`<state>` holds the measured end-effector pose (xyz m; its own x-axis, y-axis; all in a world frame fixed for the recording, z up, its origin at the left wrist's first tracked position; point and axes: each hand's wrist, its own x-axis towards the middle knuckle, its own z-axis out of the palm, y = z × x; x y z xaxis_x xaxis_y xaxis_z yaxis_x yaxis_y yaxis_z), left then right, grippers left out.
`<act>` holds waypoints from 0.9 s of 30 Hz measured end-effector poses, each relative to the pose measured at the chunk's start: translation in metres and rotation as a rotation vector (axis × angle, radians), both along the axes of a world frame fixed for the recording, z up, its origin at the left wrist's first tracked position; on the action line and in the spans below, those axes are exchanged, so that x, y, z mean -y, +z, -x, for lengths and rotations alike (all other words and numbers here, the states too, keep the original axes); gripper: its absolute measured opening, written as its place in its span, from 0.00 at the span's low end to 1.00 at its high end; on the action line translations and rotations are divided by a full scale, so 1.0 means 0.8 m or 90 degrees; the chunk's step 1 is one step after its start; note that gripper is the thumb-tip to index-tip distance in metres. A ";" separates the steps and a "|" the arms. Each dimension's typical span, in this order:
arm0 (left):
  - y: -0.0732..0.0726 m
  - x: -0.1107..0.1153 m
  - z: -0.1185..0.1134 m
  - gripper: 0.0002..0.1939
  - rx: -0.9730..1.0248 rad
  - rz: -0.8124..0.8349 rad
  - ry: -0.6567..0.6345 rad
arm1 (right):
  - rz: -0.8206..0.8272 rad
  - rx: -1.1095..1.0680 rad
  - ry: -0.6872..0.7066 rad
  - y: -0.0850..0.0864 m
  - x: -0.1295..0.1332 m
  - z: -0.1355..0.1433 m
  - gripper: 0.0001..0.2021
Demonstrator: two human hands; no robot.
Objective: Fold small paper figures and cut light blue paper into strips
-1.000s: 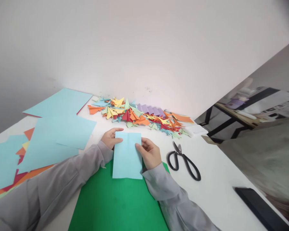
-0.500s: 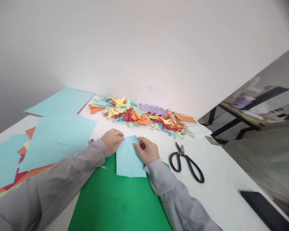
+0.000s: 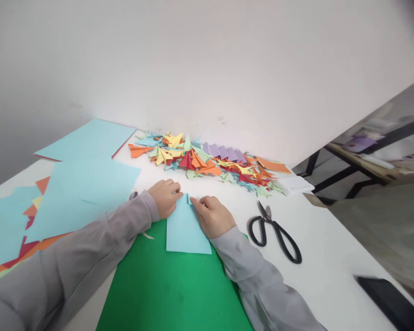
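Observation:
A light blue sheet of paper (image 3: 186, 232) lies on a green sheet (image 3: 172, 289) in front of me. Its far right corner is turned over into a small flap near the top edge. My left hand (image 3: 165, 197) is closed at the paper's far left corner, fingertips pressing on it. My right hand (image 3: 215, 216) has its index finger and thumb on the turned-over corner, the other fingers curled in. Part of the paper's right edge is hidden under this hand.
Folded paper planes in several colours (image 3: 200, 161) are heaped along the wall. Black-handled scissors (image 3: 274, 230) lie to the right, with a black flat object (image 3: 389, 299) nearer the table edge. Large blue sheets (image 3: 79, 197) and coloured scraps cover the left side.
My right hand has folded the paper's far right corner inward, making a small flap. My left hand stays at the far left corner. The view has shifted slightly.

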<state>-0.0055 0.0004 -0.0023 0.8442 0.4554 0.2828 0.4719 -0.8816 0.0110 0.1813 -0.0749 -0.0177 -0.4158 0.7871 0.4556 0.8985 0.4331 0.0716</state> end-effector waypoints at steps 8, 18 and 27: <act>0.005 -0.011 -0.002 0.15 -0.047 -0.045 -0.043 | -0.031 0.024 0.025 -0.002 -0.001 -0.003 0.19; 0.005 -0.008 -0.003 0.16 -0.073 -0.085 -0.028 | -0.041 0.013 0.106 -0.001 -0.002 -0.003 0.17; 0.004 -0.008 -0.003 0.16 -0.067 -0.097 -0.021 | -0.023 -0.037 0.128 -0.008 -0.003 -0.004 0.18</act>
